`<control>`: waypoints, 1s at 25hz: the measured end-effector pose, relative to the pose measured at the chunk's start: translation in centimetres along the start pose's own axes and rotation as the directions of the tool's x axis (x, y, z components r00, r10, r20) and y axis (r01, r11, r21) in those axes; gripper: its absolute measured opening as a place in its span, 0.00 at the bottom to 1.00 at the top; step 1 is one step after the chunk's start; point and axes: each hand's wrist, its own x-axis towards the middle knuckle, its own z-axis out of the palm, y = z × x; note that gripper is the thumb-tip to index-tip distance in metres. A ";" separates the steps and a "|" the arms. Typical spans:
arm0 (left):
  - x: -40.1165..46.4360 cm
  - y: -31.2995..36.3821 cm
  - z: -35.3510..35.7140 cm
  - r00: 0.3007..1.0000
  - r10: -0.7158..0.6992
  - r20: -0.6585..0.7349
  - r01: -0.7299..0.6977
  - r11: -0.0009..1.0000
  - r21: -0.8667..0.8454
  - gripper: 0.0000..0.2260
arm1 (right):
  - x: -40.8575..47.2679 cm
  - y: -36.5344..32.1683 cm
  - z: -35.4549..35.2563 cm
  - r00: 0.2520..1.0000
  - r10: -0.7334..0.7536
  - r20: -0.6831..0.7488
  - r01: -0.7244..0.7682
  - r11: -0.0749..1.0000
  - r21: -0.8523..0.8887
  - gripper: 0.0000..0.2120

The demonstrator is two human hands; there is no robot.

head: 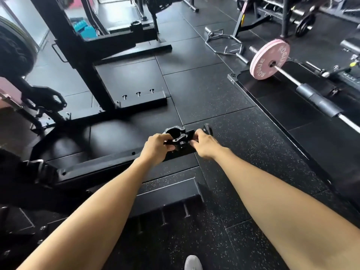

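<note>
**A:** We hold the black barbell collar (174, 135) up in front of us, above the machine's frame rail (116, 158) and the rubber floor (214, 90); our left hand (155, 146) curls its fingers round the ring, and our right hand (204, 145) pinches the latch lever (190, 134) between thumb and fingertips.

**B:** The lever worries us; if it snaps shut with our fingertips beside the hinge, we likely nip skin.

**A:** Our left grip also covers only one side of the ring; a hard pull from the right may twist the collar loose, and it drops onto the rail or near our shoe (192, 263).

**B:** So we brace the ring; we work the lever slowly.
</note>
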 end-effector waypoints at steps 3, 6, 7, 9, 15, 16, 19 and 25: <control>-2.9 -0.1 -3.1 1.000 -0.007 0.022 0.010 0.989 -0.149 0.08 | -3.1 -2.5 -1.3 0.988 -0.038 -0.151 0.049 0.996 0.074 0.13; -7.8 0.0 -7.1 0.997 0.057 0.044 -0.043 0.959 -0.281 0.09 | -8.3 -5.4 -2.2 0.955 -0.089 -0.284 0.131 0.983 0.132 0.11; -9.8 0.1 -8.5 0.995 0.091 0.034 -0.075 0.941 -0.329 0.11 | -10.4 -6.4 -2.5 0.942 -0.099 -0.321 0.156 0.975 0.158 0.10; -14.6 0.4 -11.3 0.990 0.137 0.011 -0.119 0.894 -0.432 0.10 | -15.1 -8.4 -2.9 0.922 -0.102 -0.374 0.203 0.949 0.241 0.10; -28.3 2.6 -19.3 0.968 0.248 -0.027 -0.209 0.745 -0.634 0.07 | -30.2 -15.5 -4.6 0.904 -0.164 -0.395 0.344 0.827 0.445 0.10; -30.3 3.1 -20.6 0.967 0.254 -0.009 -0.192 0.707 -0.680 0.08 | -32.7 -16.8 -5.1 0.897 -0.174 -0.407 0.366 0.808 0.462 0.10; -35.9 4.5 -24.1 0.957 0.288 -0.019 -0.203 0.625 -0.754 0.08 | -39.2 -19.8 -6.8 0.876 -0.192 -0.443 0.416 0.765 0.492 0.13; -44.4 7.2 -29.1 0.944 0.291 -0.156 -0.295 0.530 -0.795 0.12 | -49.2 -24.8 -9.0 0.823 -0.198 -0.532 0.501 0.693 0.518 0.10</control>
